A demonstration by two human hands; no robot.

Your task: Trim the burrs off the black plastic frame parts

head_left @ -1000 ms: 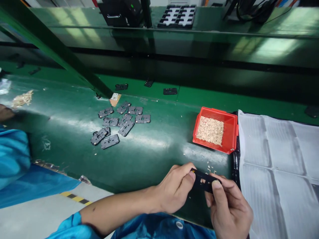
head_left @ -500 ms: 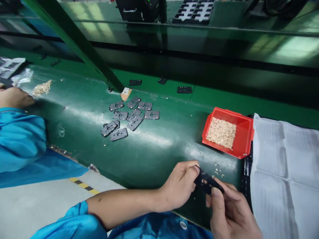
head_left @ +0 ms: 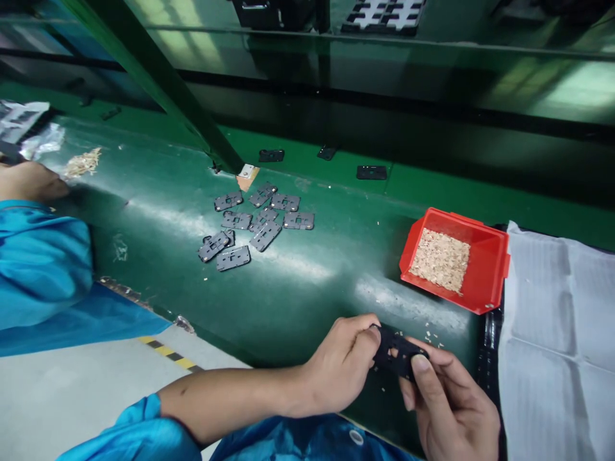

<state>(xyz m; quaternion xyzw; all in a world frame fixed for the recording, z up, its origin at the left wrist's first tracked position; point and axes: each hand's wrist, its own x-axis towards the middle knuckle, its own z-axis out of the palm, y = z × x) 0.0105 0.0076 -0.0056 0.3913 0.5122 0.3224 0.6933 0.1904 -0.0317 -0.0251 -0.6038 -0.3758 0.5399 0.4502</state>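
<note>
A flat black plastic part with cut-outs is held between my two hands above the front of the green bench. My left hand is closed on its left end, thumb and fingers pinching it. The thumb and fingers of my right hand grip its right end. Beyond my hands stands a red bin with small pale pieces in it. Several similar black parts lie in a loose group, some overlapping, left of centre on the bench.
A green post slants down to the bench. Three black parts lie along the back strip. A black tray with a white sheet is at right. Another person's hand is at far left, near pale scraps.
The held part has turned so more of its flat face shows, and both hands still grip it. The view has shifted slightly, moving the bin and loose parts to the right in the picture.
</note>
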